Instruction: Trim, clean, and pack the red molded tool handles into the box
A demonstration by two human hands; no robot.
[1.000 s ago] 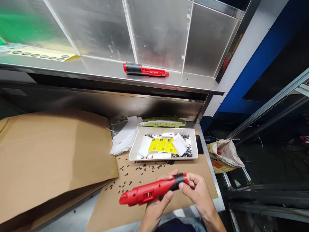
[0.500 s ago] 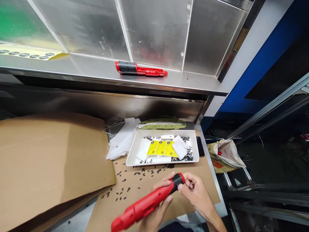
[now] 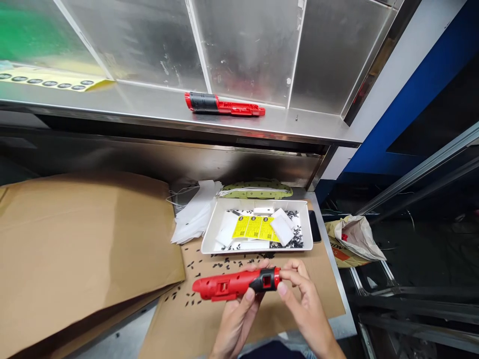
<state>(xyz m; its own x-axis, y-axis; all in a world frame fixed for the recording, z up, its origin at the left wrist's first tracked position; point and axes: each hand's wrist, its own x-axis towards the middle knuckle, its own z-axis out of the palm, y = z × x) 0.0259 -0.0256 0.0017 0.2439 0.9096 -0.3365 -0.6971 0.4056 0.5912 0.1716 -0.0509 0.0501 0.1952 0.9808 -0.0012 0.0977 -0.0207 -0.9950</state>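
A red and black plastic tool housing (image 3: pixel 232 285) lies nearly level over the cardboard, with square openings in its side. My left hand (image 3: pixel 239 314) is closed around it from below, thumb on the near side and fingertips behind. At the black collar's red-rimmed right end is my right hand (image 3: pixel 307 304), its thumb and index finger bent in close to the rim. Whether a small piece sits between those fingertips cannot be made out. A similar red and black housing (image 3: pixel 224 104) rests on the metal ledge, its inner side showing.
A white tray (image 3: pixel 209 234) holds yellow labels (image 3: pixel 254 227), white pads and small black parts. Other black bits are scattered on the cardboard sheet (image 3: pixel 168 329). A large cardboard box (image 3: pixel 86 249) stands left, white sheets (image 3: pixel 194 214) beside the tray, a phone (image 3: pixel 314 227) and paper sack (image 3: pixel 352 239) right.
The housing has swung from a steep slant to nearly level and rolled, bringing its side openings into view. My right thumb has shifted from the black collar to the rim. The view has moved slightly.
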